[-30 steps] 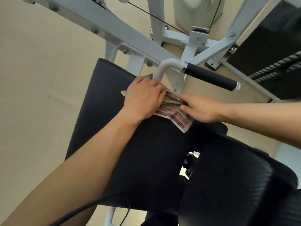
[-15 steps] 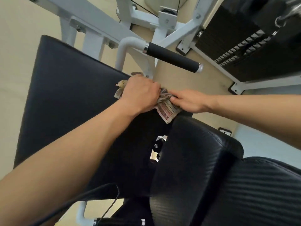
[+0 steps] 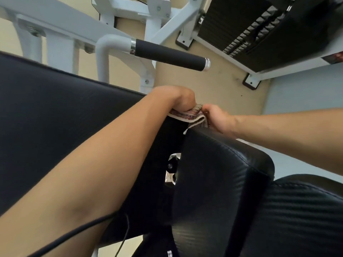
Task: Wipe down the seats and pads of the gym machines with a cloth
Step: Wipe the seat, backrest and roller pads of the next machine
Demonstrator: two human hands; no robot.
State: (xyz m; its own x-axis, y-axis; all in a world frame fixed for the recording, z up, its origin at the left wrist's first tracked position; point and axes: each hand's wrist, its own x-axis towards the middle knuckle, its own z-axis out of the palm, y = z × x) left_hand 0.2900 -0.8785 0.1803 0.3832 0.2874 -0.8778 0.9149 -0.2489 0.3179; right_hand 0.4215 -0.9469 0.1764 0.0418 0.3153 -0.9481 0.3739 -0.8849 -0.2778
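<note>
We had the long back pad (image 3: 55, 112) filling the left of the view, with the seat pad (image 3: 219, 182) rising at lower right and the white machine frame (image 3: 61, 23) and weight stack (image 3: 259, 28) beyond. The black foam handle (image 3: 168, 57) jutted out just above our hands.

Our left hand (image 3: 176, 98) was curled down over the striped cloth (image 3: 187, 115), pressing it onto the right-hand edge of the back pad; its grip was closed on the cloth, fingers tucked under. Our right hand (image 3: 216, 117) pinched the cloth's other end in a closed grip, just above the top corner of the seat pad.

We judged the main risk to be the gap (image 3: 172, 171) between the two pads, where a bolt and bracket showed: a loose end of cloth hung toward it and could snag there, or the cloth could slip off the pad's edge to the floor (image 3: 222, 89) if we pulled unevenly. The handle also crowded any upward sweep. Open room lay leftward along the broad back pad and down over the seat pad; the right edge dropped straight to floor.
</note>
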